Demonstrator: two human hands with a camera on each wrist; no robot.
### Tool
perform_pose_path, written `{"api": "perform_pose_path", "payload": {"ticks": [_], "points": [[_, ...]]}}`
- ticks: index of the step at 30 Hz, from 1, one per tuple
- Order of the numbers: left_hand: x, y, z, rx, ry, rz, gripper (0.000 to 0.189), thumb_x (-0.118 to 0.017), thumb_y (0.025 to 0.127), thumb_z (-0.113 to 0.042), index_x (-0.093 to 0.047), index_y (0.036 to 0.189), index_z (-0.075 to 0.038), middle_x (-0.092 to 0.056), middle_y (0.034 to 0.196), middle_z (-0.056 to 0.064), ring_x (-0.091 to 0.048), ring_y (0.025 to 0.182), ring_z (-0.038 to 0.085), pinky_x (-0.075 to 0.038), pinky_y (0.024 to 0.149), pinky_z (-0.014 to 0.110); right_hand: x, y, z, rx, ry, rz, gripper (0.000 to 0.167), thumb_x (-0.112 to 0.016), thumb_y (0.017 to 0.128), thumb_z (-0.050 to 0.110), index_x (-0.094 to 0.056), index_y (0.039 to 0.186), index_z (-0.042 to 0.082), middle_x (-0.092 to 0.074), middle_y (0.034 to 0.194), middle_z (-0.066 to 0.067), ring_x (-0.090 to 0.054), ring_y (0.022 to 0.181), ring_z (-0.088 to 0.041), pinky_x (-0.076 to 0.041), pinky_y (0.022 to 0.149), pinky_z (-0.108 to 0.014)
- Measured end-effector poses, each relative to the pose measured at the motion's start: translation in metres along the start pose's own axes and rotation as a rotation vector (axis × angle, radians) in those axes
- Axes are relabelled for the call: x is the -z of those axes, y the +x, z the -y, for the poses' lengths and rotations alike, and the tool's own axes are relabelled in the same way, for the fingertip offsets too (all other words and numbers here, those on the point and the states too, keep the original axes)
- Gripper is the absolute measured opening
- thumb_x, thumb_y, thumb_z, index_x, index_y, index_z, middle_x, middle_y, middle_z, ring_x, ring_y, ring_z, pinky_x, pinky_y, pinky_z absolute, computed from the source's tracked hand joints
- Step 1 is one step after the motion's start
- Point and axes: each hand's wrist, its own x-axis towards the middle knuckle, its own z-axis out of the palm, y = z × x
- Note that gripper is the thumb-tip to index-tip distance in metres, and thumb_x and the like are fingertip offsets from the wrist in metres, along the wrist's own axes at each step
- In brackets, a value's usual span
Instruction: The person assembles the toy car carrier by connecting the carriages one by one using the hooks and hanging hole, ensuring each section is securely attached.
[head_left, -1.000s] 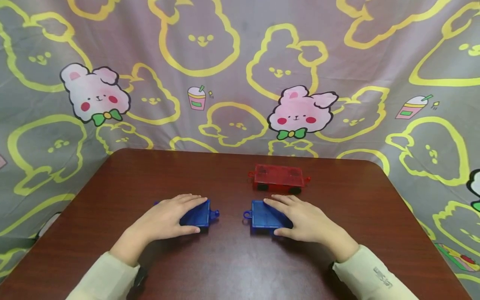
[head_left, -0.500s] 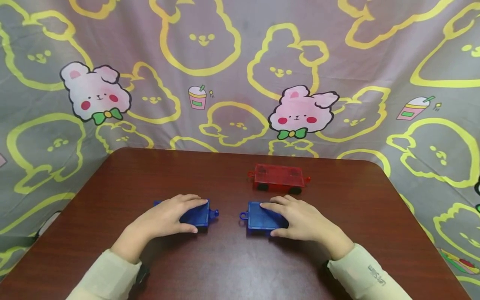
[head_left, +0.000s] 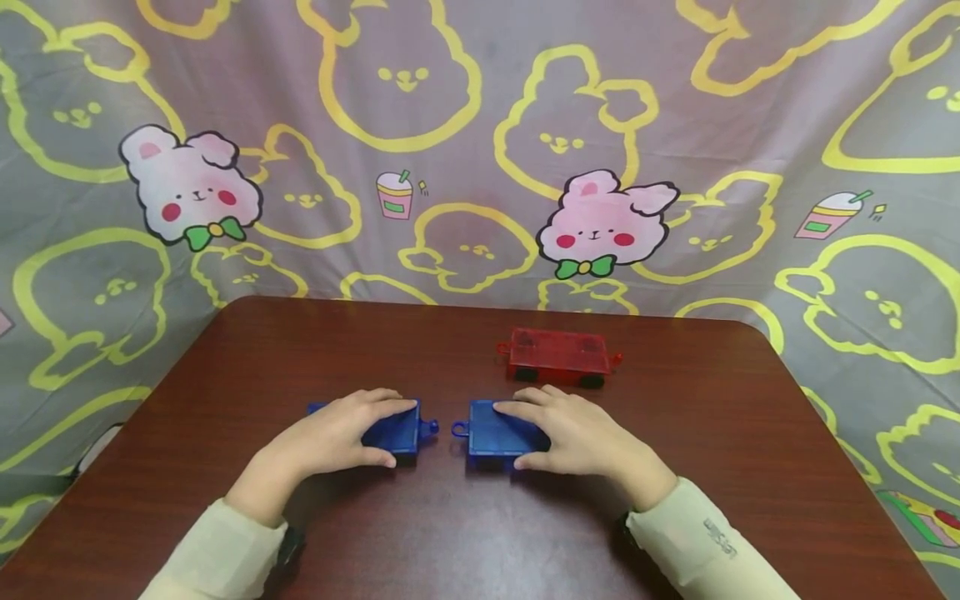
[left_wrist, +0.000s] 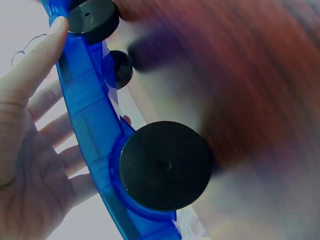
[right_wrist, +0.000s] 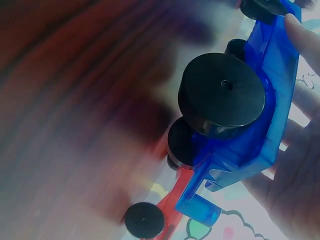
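My left hand (head_left: 333,437) holds a blue toy train car (head_left: 397,433) by its long sides, thumb on the near side and fingers over the far side. A second blue toy train car (head_left: 498,435) is gripped the same way by my right hand (head_left: 581,437). The left car's hook and the right car's ring face each other across a small gap. Large black wheels show beneath both cars in the wrist views, against the tabletop. Much of each car's outer end is covered by the hands in the head view.
A red toy train car (head_left: 558,354) with a ring at its left end stands behind the right hand, apart from the blue cars. The dark wooden table (head_left: 450,533) meets a printed curtain (head_left: 450,167) at its back edge.
My right hand has slid left with its blue car, narrowing the gap between the two cars. The left hand and its car have barely moved; the red car stands where it was.
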Motion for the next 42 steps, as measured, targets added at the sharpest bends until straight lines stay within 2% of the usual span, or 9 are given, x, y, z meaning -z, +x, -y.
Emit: {"api": "perform_pose_path", "payload": {"ticks": [11,19,42], "points": [[0.0,0.0,0.002,-0.026,-0.016,-0.007,0.074,-0.082,0.08,-0.036,-0.054,0.143,-0.011,-0.054,0.142,0.02,-0.055,0.128,0.041,-0.048,0.101,0.056,-0.002,0.016,0.007,0.026,0.002,0.001,0.071,-0.075,0.082,0.054,-0.052,0.145,0.029,-0.057,0.14,-0.005,-0.056,0.122,-0.024,-0.055,0.09,-0.044],[0.0,-0.001,0.002,-0.015,-0.023,0.005,0.074,-0.082,0.08,-0.036,-0.053,0.144,-0.012,-0.053,0.143,0.019,-0.053,0.13,0.04,-0.047,0.102,0.056,-0.004,0.024,0.012,0.015,0.015,0.015,0.071,-0.073,0.082,0.056,-0.052,0.145,0.03,-0.057,0.14,-0.005,-0.057,0.121,-0.024,-0.055,0.091,-0.044],[0.0,-0.002,0.003,-0.013,-0.018,-0.002,0.072,-0.082,0.081,-0.035,-0.054,0.143,-0.011,-0.054,0.142,0.019,-0.054,0.129,0.04,-0.047,0.102,0.056,-0.005,0.033,0.017,0.01,-0.001,0.068,0.07,-0.073,0.082,0.057,-0.054,0.143,0.031,-0.057,0.141,-0.003,-0.055,0.122,-0.022,-0.055,0.094,-0.044]]}}
